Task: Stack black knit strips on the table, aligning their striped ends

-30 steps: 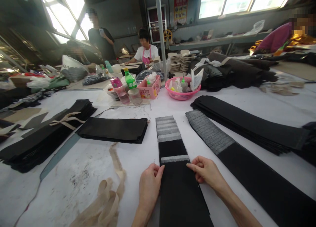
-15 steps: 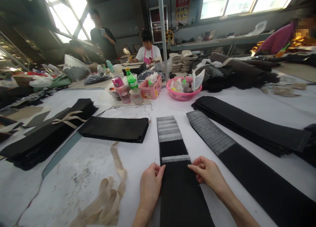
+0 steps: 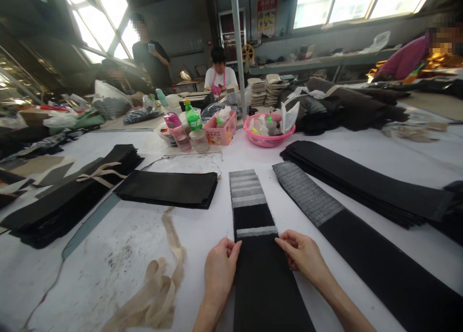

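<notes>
A long black panel [image 3: 267, 284], of leather or fabric, lies lengthwise before me on the white table [image 3: 202, 235]. My left hand [image 3: 219, 269] pinches its left edge near the far end, thumb on top. Opposite, my right hand [image 3: 304, 255] pinches the right edge between thumb and fingers. Just beyond this end, more panels lie staggered beneath, showing grey bands [image 3: 249, 191] and one wider black band. To the right is another fanned set of black strips [image 3: 365, 240], its far part a grey layered area [image 3: 311, 190].
Black panel stacks lie left [image 3: 170, 187], far left [image 3: 68, 192] and right [image 3: 361, 178]. Loose beige cloth strips [image 3: 155, 288] rest left of my hand. Farther back stand a pink basin [image 3: 269, 138], a pink box [image 3: 222, 129], bottles and a metal pole [image 3: 238, 47]. Several people are around.
My hands keep their pinch on the panel's edges with hardly any movement. Across the table, the person in the pink apron has shifted slightly and drawn an arm in.
</notes>
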Tool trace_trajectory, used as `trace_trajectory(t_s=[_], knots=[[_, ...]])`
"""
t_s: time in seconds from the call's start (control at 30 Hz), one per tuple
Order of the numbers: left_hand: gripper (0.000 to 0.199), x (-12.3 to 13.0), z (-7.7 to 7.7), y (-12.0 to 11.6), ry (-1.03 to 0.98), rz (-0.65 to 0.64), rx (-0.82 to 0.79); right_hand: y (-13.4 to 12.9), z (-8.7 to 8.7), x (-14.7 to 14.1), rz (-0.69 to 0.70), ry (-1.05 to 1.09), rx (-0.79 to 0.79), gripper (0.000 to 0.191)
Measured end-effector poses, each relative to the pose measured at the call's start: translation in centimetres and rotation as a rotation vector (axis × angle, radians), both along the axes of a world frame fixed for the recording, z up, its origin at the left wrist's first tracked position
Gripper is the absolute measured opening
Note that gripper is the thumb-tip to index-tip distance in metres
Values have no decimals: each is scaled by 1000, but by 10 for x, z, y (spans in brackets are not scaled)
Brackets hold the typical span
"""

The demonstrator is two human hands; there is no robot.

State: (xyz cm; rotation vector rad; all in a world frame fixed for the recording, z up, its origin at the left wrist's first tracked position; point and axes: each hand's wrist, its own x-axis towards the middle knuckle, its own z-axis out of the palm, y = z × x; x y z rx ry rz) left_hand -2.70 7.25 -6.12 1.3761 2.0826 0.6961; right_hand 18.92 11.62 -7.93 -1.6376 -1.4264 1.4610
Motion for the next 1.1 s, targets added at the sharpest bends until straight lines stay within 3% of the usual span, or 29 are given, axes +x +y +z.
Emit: trace_trajectory(t_s=[0.4,0.6,0.83,1.1], knots=[[34,0,-3,-1,7,-1,-10,-2,-1,1,5,-15,70,34],[37,2,-4,-2,-50,10,-55,1,-2,0,-3,-12,5,31],[37,2,-5,-3,-86,9,-44,2,3,-1,14,-162,50,30],[36,3,-1,-2,-109,24,-71,8,4,-3,9,-123,-28,26]])
